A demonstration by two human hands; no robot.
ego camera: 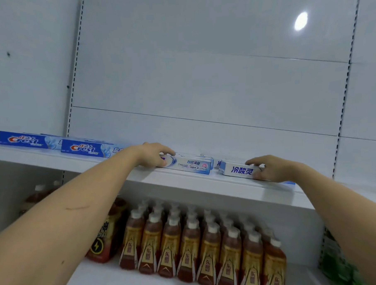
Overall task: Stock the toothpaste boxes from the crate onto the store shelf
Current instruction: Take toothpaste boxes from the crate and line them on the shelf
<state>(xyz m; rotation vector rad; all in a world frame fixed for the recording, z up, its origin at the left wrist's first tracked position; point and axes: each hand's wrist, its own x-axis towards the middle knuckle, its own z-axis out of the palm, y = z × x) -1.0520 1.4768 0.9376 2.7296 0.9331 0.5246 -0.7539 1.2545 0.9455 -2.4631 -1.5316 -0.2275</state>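
Two hands [155,154] [268,169] each grip one toothpaste box [192,164] [238,170].

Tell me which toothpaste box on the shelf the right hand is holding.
The white box with large blue Chinese characters, farthest right in the row. The right hand grips its right end. The blue Crest boxes lie far left, untouched.

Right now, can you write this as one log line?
left hand: holds white toothpaste box | right hand: holds blue-lettered box | both on shelf
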